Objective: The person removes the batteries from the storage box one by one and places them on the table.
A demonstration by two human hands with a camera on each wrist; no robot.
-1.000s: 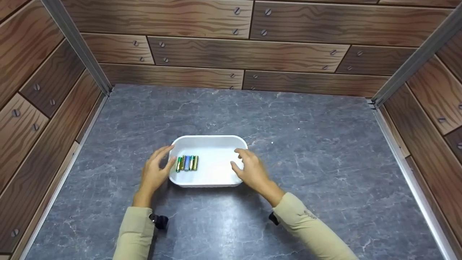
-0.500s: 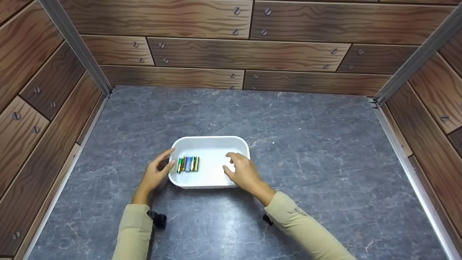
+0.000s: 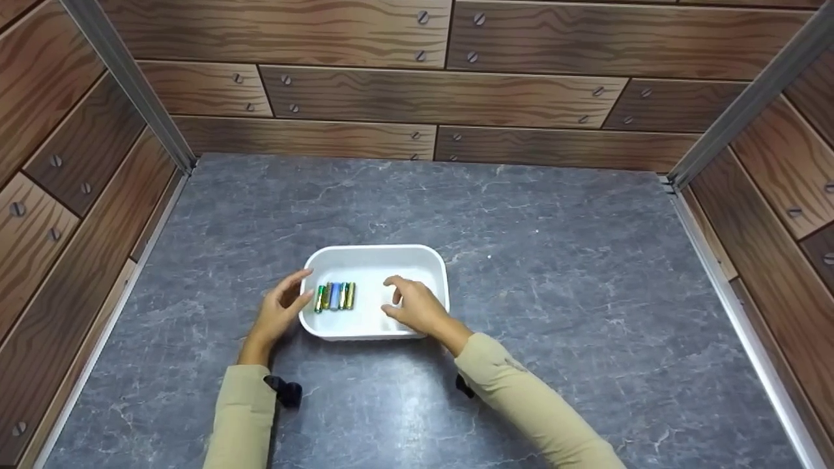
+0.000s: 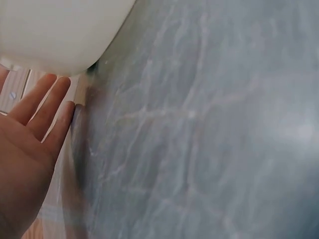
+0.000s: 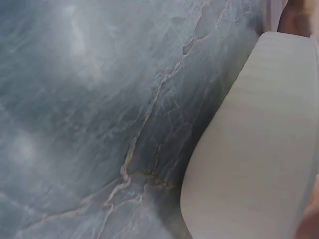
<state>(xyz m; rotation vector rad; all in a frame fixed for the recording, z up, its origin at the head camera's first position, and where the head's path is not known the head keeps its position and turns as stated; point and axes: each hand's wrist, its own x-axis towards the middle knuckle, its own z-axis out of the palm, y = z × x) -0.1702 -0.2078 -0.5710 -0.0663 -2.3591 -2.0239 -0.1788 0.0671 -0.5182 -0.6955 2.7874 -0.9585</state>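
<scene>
Five slim, cylindrical batteries in shiny green, gold and blue (image 3: 335,296) lie side by side near nine o'clock inside a rounded rectangular white tray (image 3: 373,258). At its nine o'clock rim, the left hand (image 3: 276,316) holds thumb and fingers wide apart; contact is unclear. The right hand (image 3: 418,309), thumb and fingers bent with a gap between, hovers over the four o'clock side. Grey marbled tabletop (image 3: 586,293) lies beneath; a brown plank-patterned wall (image 3: 443,98) stands at twelve.
</scene>
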